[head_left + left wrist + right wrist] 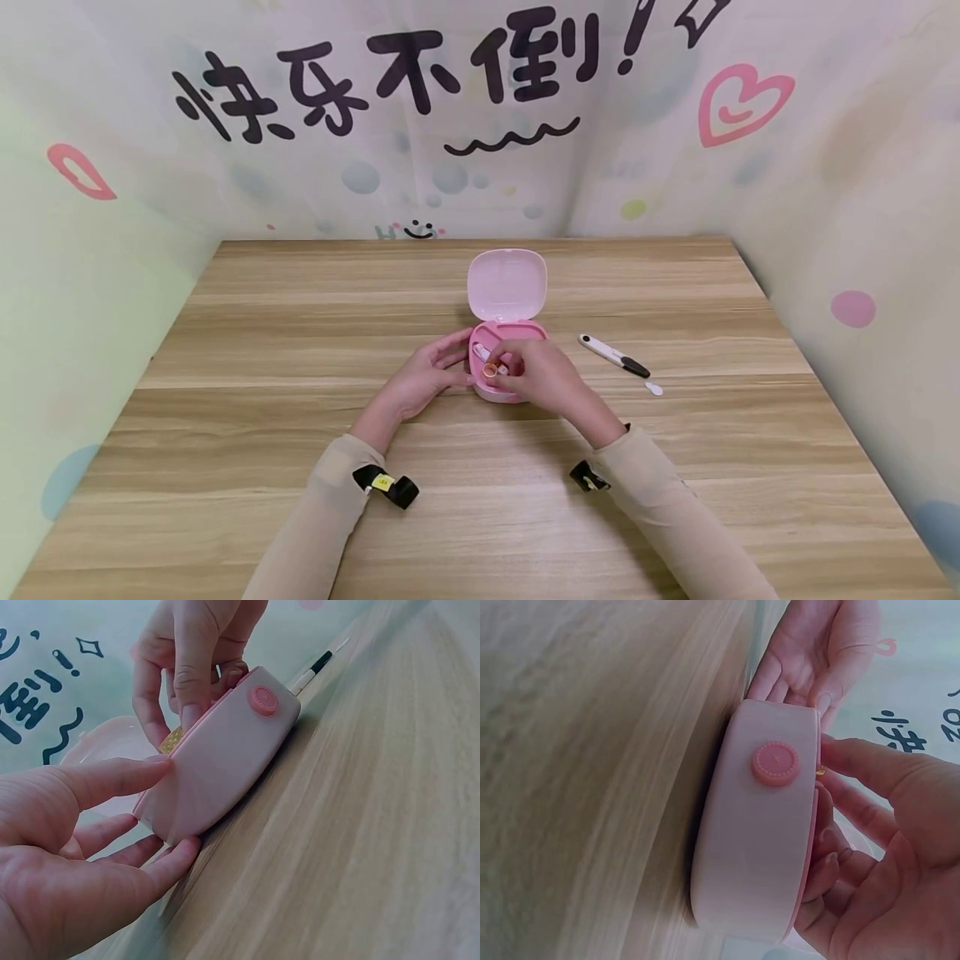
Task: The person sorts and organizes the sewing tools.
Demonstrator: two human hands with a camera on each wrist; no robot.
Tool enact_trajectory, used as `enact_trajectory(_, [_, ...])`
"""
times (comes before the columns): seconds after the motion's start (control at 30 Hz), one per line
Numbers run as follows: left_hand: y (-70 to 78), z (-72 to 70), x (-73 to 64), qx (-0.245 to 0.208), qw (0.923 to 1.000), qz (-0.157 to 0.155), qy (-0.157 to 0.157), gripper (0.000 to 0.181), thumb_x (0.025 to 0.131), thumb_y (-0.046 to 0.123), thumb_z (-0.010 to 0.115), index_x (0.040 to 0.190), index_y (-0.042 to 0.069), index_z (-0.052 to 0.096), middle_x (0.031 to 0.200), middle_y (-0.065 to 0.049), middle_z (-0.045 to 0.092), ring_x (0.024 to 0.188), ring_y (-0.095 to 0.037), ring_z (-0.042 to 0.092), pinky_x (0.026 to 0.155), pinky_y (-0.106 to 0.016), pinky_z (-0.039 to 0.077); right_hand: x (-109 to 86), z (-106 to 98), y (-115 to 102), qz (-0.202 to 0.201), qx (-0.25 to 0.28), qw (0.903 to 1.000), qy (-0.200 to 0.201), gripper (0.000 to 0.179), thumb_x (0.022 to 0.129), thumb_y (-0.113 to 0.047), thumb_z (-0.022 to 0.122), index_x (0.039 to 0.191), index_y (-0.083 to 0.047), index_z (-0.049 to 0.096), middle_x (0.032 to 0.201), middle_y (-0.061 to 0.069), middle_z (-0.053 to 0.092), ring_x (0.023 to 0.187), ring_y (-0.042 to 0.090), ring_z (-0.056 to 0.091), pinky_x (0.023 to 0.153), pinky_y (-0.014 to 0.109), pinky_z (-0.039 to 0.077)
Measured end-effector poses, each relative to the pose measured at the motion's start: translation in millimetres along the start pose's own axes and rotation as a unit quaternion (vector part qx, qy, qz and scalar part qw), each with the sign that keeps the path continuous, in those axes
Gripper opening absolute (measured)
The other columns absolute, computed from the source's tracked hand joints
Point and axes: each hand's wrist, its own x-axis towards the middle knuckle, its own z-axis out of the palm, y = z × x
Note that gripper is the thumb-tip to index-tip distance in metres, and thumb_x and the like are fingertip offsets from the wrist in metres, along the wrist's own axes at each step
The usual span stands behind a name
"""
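Observation:
A pink box (480, 393) with its pale pink lid (507, 285) raised stands on the table. My left hand (420, 379) holds the box's left side, thumb at the front corner and fingers along the side and lower edge. Over the box, my right hand (543, 375) pinches a gold dimpled thimble (172, 740) between thumb and forefinger at the compartments. Its open ring end shows in the head view. A small white item (482, 352) lies inside, left of the fingers. My right hand hides much of the inside. A round pink button (775, 763) sits on the box's front.
Right of the box lies a slim white and black tool (615, 356), with a small white flat piece (654, 388) by its dark end. The wooden table (300, 300) meets a printed cloth backdrop (315, 183) behind and at both sides.

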Motion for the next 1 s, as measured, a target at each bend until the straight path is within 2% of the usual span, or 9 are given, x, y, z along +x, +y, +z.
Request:
enact_trajectory(0.37, [0.2,0.2,0.4,0.003,1.0,0.0,-0.001,0.078,0.093,-0.017,0.06,0.164,-0.003,0.03,0.169,-0.025,0.03,0.155,-0.042,0.031,0.099,-0.021,0.057,-2.8,2,-1,0.005,-0.017,0.9998,0.013,0.01,0.091,-0.017,0.084,0.097,-0.015,0.076,0.067,-0.005,0.054,0.063,0.011,0.047,0.056,0.025,0.037])
enact_trajectory(0.77, [0.2,-0.3,0.2,0.005,1.0,-0.002,0.001,0.078,0.093,-0.016,0.062,0.164,-0.002,0.031,0.17,-0.023,0.03,0.156,-0.041,0.03,0.101,-0.022,0.056,-12.8,-7,6,0.009,0.032,0.9992,0.023,0.019,0.09,-0.016,0.085,0.106,-0.011,0.076,0.078,-0.003,0.065,0.073,0.013,0.057,0.065,0.028,0.048])
enact_trajectory(1.0, [-0.5,-0.8,0.7,0.003,1.0,0.0,0.002,0.079,0.093,-0.017,0.062,0.164,-0.002,0.03,0.171,-0.023,0.028,0.156,-0.041,0.03,0.101,-0.022,0.056,-20.1,-15,14,0.01,0.018,0.9983,0.054,0.02,0.09,-0.015,0.085,0.108,-0.008,0.077,0.079,0.001,0.068,0.074,0.016,0.06,0.065,0.028,0.051])
